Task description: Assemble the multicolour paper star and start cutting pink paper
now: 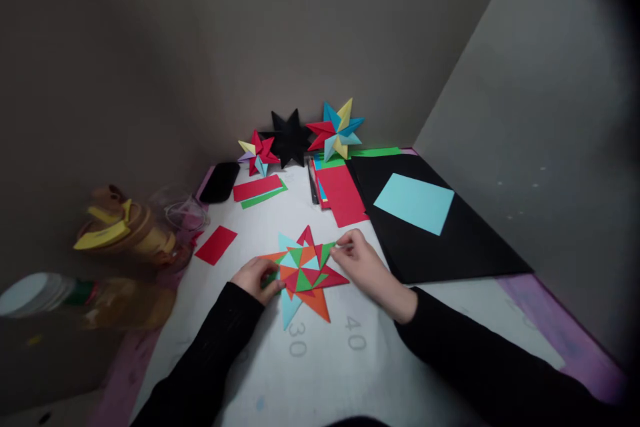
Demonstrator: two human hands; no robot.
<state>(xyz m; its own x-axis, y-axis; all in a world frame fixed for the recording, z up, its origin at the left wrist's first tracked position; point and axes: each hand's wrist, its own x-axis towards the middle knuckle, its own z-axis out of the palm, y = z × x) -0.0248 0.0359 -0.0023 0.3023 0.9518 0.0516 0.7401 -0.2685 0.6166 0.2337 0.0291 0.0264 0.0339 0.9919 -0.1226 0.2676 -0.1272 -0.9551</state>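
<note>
Grey walls [310, 27] are enclosing a white numbered worktop [380, 380], where a multicoloured folded-paper star [302, 269] is lying; left hand [254, 277] is gripping its left side, right hand [367, 271] pinching a green tip [326, 253].

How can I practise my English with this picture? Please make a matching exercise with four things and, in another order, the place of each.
Things:
1. Front star
2. Black star
3. Blue sheet
4. Right hand

Places:
A. on the black sheet
B. at a green flap
C. with the left hand at its left side
D. between the left rear star and the right rear star

Pairs: 1-C, 2-D, 3-A, 4-B
</note>
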